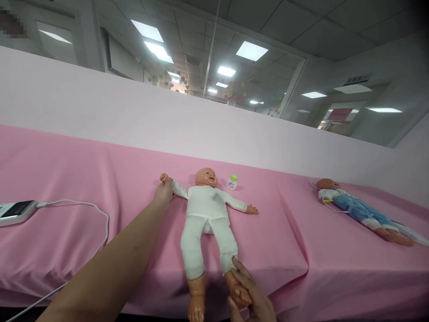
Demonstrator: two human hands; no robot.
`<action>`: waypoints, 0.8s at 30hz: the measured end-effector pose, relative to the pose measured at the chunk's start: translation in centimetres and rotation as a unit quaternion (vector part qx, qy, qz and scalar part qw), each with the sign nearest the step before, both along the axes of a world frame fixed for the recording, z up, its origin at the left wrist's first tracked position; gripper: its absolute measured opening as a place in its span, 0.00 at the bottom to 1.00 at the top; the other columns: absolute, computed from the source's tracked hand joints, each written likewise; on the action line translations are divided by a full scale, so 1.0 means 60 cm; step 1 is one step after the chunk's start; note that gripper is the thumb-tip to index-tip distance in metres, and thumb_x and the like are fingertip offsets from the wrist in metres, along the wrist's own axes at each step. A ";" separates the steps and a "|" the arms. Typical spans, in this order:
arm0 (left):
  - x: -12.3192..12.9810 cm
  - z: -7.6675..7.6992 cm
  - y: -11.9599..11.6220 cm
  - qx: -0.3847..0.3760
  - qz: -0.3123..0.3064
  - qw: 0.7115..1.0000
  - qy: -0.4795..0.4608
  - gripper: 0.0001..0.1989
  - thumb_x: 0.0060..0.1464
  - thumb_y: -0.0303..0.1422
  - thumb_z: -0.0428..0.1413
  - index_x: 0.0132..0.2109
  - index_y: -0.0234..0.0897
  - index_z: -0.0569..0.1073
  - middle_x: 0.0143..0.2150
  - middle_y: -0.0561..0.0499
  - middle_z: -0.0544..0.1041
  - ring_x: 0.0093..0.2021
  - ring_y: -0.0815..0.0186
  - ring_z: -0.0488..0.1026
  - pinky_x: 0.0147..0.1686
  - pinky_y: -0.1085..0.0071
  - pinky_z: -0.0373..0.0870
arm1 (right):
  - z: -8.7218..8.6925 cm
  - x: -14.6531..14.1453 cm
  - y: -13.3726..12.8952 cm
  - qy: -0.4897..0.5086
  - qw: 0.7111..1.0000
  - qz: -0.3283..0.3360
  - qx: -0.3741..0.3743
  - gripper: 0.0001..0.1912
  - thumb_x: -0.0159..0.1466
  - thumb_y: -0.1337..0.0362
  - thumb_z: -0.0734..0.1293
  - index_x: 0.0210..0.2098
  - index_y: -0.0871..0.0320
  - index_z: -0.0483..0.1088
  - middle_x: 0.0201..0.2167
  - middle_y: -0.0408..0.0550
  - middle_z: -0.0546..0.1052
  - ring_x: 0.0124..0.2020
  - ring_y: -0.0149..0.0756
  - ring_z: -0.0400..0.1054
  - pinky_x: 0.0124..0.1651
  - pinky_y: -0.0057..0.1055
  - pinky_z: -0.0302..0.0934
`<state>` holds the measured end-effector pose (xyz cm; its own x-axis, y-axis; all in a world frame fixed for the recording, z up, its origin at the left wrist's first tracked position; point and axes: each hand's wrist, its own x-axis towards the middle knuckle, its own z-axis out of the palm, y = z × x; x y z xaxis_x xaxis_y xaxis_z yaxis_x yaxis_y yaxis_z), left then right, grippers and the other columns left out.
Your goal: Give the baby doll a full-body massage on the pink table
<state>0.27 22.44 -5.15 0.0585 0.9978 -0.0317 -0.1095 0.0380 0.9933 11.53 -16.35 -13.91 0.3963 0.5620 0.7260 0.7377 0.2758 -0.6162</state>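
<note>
A baby doll [208, 201] in a white top and white trousers lies on its back on a pink sheet [140, 156], arms spread. My left hand [164, 192] is closed around the doll's forearm on the left side of the picture, just below its small fist. At the lower edge, my right hand [250, 290] grips the doll's lower leg and foot on the right side, with the thumb beneath and fingers along the outer side. The doll's other leg hangs toward the near edge of the sheet. Close to its head stands a small clear bottle [232, 182] with a green cap.
A white handheld device [18, 212] with a dark screen lies at the left, its white cable [106, 223] running over the sheet's front. Farther right rests a second doll [358, 210] in blue trousers with thin tubing. A white wall [201, 129] topped by glass stands behind.
</note>
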 end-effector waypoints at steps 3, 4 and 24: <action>0.001 0.009 -0.016 0.035 -0.013 0.999 0.030 0.21 0.62 0.49 0.54 0.47 0.35 0.74 0.43 0.38 0.81 0.45 0.48 0.80 0.40 0.60 0.77 | 0.008 -0.008 0.003 -0.013 1.000 -0.018 -0.009 0.25 0.62 0.69 0.70 0.59 0.50 0.73 0.59 0.56 0.77 0.58 0.53 0.75 0.58 0.45 0.74; 0.001 0.013 -0.024 0.065 -0.021 0.996 0.057 0.21 0.62 0.50 0.53 0.47 0.36 0.74 0.43 0.39 0.81 0.45 0.48 0.80 0.41 0.59 0.76 | 0.018 -0.005 0.005 -0.012 1.000 -0.020 -0.014 0.26 0.62 0.68 0.70 0.59 0.51 0.72 0.59 0.56 0.77 0.58 0.54 0.74 0.58 0.46 0.74; 0.023 0.035 -0.110 0.312 -0.203 0.905 0.204 0.17 0.58 0.44 0.60 0.51 0.43 0.79 0.48 0.47 0.82 0.49 0.53 0.77 0.50 0.61 0.72 | 0.146 0.062 0.165 0.151 0.986 0.053 -0.042 0.29 0.64 0.60 0.71 0.64 0.55 0.68 0.66 0.55 0.70 0.66 0.49 0.66 0.67 0.49 0.64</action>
<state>1.65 15.85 -3.05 0.5352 0.7272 0.4298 0.1687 -0.5906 0.7892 15.24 -6.45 -5.13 0.5229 0.6653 0.5329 0.4870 0.2800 -0.8273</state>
